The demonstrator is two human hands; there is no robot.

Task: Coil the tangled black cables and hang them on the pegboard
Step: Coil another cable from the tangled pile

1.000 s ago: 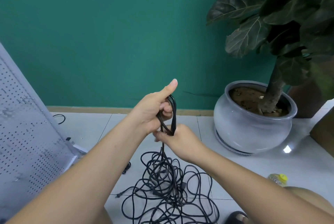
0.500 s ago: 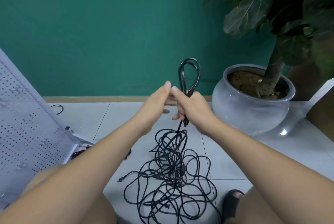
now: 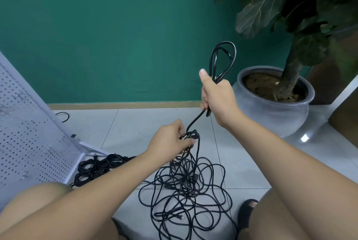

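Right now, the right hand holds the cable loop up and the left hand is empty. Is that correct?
Not quite. In the head view the right hand holds the cable loop up, but the left hand is not empty: it grips a bunch of cable above the tangle.

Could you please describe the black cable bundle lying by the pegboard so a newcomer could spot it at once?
Start at the white perforated pegboard standing on the left. At its foot, on the grey tiled floor, lies a compact bundle of black cables. Unlike the loose tangled heap of black cable farther right, it is tightly bunched.
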